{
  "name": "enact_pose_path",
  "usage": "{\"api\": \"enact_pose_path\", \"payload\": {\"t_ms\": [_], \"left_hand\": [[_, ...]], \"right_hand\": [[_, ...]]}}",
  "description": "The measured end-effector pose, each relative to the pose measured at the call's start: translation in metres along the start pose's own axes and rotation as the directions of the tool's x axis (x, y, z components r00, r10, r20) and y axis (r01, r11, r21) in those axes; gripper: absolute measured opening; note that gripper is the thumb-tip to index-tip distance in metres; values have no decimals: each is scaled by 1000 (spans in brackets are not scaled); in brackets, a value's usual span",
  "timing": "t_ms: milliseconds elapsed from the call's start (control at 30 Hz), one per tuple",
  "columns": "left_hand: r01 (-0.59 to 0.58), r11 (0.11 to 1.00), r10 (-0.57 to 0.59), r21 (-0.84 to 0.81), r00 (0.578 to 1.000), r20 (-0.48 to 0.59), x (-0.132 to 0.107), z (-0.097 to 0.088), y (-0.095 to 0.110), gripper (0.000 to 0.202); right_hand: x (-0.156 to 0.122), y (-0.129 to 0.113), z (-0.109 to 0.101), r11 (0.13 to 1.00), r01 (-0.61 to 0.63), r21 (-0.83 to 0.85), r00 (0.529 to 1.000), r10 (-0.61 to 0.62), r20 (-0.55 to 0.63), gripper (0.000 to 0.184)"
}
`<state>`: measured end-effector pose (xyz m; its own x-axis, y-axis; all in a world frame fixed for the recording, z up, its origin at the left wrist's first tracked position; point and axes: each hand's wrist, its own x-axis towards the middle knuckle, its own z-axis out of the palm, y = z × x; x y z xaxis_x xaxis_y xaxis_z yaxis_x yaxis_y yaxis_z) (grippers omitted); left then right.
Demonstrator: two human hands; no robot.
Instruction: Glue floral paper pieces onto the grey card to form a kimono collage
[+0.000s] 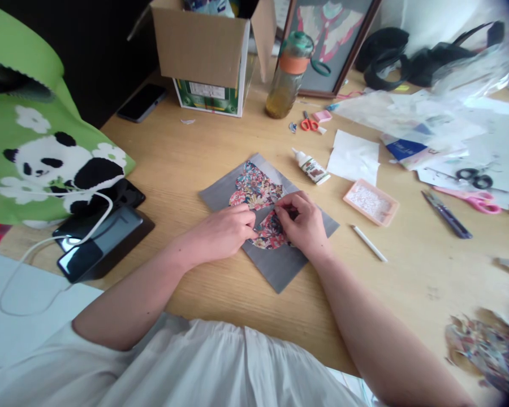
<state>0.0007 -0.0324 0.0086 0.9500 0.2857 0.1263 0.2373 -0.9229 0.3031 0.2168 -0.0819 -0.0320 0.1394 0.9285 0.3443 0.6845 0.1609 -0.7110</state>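
Note:
A grey square sheet [275, 272] lies turned cornerwise on the wooden table. On it are floral-patterned cut-out pieces, an upper one [257, 185] and a lower one [271, 233]; I cannot tell whether they are fabric or paper. My left hand [233, 230] is closed, its curled fingers at the left edge of the lower piece. My right hand [302, 223] pinches the lower piece near its upper right edge, covering part of it. A white glue bottle [311, 167] lies beyond the sheet's right corner.
To the right are a pink tray [371, 202] of small beads, a white stick [369, 243], a utility knife [447, 215] and pink scissors [470, 199]. A drink bottle [286, 76] and cardboard box [201, 51] stand behind. Phones [99, 240] and a green panda bag [55, 135] are left.

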Motion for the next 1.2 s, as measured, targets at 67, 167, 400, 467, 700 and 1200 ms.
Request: {"api": "enact_pose_path", "payload": {"t_ms": [67, 167, 400, 467, 700, 1200], "left_hand": [[9, 1000, -9, -26, 1000, 10, 0, -2, 1, 22], [33, 997, -32, -76, 999, 21, 0, -4, 2, 24], [68, 985, -74, -155, 997, -33, 1, -3, -2, 27], [65, 981, -77, -185, 996, -55, 1, -2, -5, 26], [74, 968, -99, -239, 991, -92, 3, 4, -12, 13], [90, 964, -109, -249, 992, -65, 9, 6, -11, 8]], "right_hand": [[0, 0, 0, 1000, 3, -2, 1000, -3, -1, 4], [0, 1, 0, 1000, 10, -4, 1000, -10, 0, 4], [0, 2, 0, 999, 34, -6, 999, -34, 0, 4], [0, 2, 0, 999, 40, -3, 999, -40, -3, 4], [0, 2, 0, 999, 41, -6, 999, -41, -3, 5], [0, 1, -2, 1000, 21, 12, 1000, -21, 15, 5]]}}
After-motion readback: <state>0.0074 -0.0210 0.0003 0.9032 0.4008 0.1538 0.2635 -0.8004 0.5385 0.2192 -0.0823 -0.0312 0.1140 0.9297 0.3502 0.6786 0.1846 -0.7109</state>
